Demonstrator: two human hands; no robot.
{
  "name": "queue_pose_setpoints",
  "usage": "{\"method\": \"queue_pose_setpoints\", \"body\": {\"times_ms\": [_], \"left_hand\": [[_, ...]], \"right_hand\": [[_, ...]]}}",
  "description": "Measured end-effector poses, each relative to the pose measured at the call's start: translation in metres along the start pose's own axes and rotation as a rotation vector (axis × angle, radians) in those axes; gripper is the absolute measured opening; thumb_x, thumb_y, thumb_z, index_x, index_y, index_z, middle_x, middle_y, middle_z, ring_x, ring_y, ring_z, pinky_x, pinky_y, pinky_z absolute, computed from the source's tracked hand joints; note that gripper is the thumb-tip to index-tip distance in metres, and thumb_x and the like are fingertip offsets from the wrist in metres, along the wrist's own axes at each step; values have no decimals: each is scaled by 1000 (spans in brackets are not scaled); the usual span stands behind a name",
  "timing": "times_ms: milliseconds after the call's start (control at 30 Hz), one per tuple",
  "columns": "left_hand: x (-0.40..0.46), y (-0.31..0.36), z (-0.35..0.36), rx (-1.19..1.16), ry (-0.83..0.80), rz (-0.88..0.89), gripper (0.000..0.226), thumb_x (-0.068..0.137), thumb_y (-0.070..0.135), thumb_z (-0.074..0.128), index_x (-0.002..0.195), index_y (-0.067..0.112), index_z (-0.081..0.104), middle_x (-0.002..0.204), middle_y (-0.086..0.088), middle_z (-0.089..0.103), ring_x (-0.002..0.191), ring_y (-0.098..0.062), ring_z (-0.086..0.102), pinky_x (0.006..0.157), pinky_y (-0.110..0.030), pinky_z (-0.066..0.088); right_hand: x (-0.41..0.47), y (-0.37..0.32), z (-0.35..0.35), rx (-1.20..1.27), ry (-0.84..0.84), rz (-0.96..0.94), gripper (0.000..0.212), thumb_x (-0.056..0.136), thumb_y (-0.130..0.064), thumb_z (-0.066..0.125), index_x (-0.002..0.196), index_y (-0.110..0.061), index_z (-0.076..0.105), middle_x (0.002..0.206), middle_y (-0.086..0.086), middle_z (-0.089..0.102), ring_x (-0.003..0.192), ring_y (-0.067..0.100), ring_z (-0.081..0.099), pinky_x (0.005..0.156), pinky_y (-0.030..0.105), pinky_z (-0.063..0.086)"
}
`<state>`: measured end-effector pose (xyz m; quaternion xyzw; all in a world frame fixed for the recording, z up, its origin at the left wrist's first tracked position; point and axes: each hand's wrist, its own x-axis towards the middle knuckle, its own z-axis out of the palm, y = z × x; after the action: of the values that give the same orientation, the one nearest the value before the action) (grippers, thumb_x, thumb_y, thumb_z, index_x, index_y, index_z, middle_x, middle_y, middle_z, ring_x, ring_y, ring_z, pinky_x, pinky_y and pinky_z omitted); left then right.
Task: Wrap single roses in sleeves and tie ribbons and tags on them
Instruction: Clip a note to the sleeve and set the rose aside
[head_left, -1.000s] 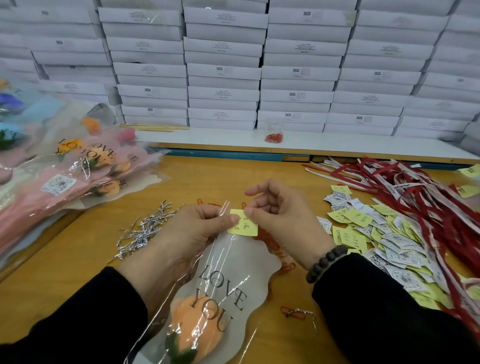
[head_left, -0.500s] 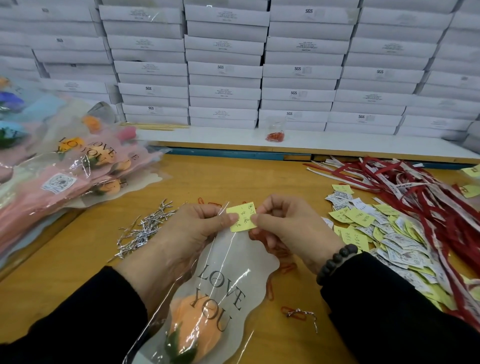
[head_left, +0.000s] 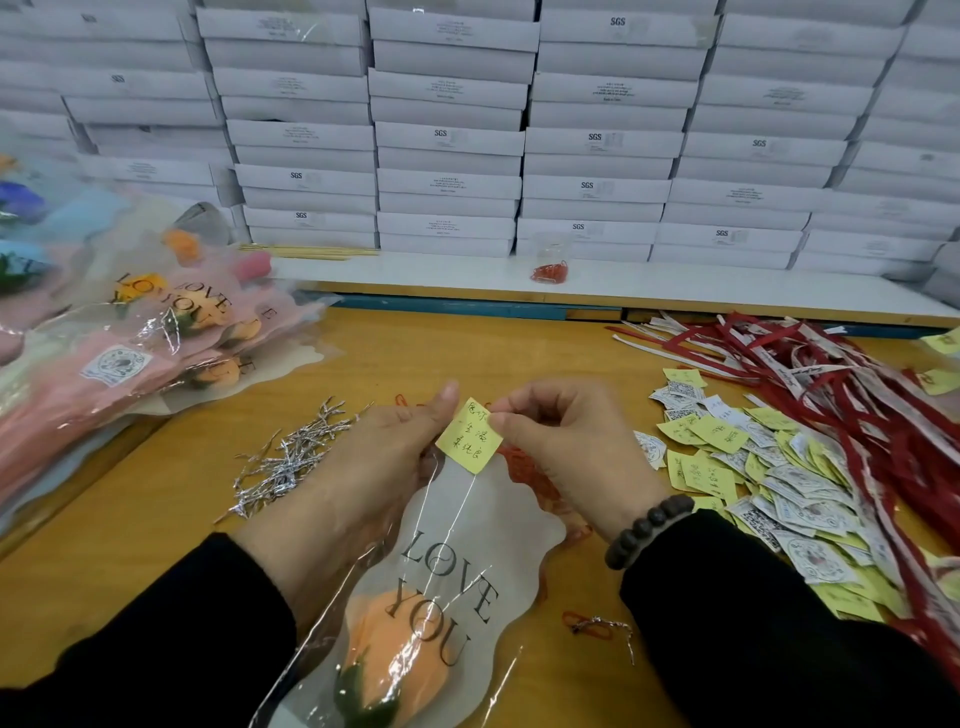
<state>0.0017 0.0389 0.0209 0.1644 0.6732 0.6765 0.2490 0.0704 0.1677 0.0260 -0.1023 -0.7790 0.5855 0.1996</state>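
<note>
Head view: we see the sleeved orange rose (head_left: 395, 660) lying lengthwise on the wooden table (head_left: 156, 499), bloom toward us, sleeve mouth pointing away. Our left hand (head_left: 374, 462) grips the sleeve's far end; our right hand (head_left: 566, 441) pinches the yellow tag (head_left: 470, 436), tilted diamond-wise, between thumb and forefinger.

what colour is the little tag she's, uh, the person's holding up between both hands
Yellow, with dark handwriting on it; the tag shows in the head view.

Orange rose in frosted "LOVE YOU" sleeve (head_left: 415, 613) is cut off by the bottom edge. Left hand's (head_left: 363, 467) fingertips are hidden beneath the sleeve. Handwriting on yellow paper tag (head_left: 470, 435) is unreadable.
</note>
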Motion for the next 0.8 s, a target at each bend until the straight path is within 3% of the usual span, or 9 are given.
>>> {"method": "queue_pose_setpoints", "body": {"times_ms": [100,200,333,467,600,667,800], "left_hand": [[0,-2,-1,-43,-66,-12,28,81,20,60,86,-6,68,78,-23,67,59,-22,61,56,-26,52],[0,-2,-1,-66,-59,-27,22,87,12,56,91,-8,66,72,-17,68,53,-18,61,52,-23,52],[0,-1,-1,-102,-54,-38,20,87,10,56,87,-6,68,69,-15,69,50,-17,62,49,-22,53],[2,-2,-2,-118,-78,-22,22,84,15,59,81,-4,69,68,-13,70,51,-14,62,50,-20,53],[5,-3,0,-72,2,25,38,87,29,54,59,9,71,54,1,65,44,-2,56,45,-12,45],[4,-3,0,-73,5,32,34,87,27,54,64,8,70,53,0,65,43,-2,55,43,-12,44],[3,-3,-2,-85,-30,38,19,82,15,61,73,1,70,68,-11,69,57,-14,60,57,-22,52]], "right_hand": [[1,1,1,-47,34,-20,15,84,-9,66,72,-17,68,68,7,66,54,17,60,48,23,51],[1,3,0,-95,38,-15,12,84,-13,67,74,-19,68,73,6,67,56,11,61,49,18,51],[1,4,-2,-58,-53,106,12,87,-26,63,83,-16,69,62,-1,62,48,3,54,41,21,44],[1,4,-4,2,-88,148,10,86,-18,65,80,-10,67,53,-2,54,39,-1,45,35,12,33],[2,4,-4,32,-83,148,7,84,-12,66,78,-9,67,66,7,61,44,1,47,38,10,35],[2,4,-4,33,-86,139,7,83,-11,67,77,-10,67,69,8,64,45,1,49,42,11,38],[2,5,-4,58,-71,113,6,83,-9,67,80,-5,68,56,0,57,41,-1,47,39,9,35]]}}
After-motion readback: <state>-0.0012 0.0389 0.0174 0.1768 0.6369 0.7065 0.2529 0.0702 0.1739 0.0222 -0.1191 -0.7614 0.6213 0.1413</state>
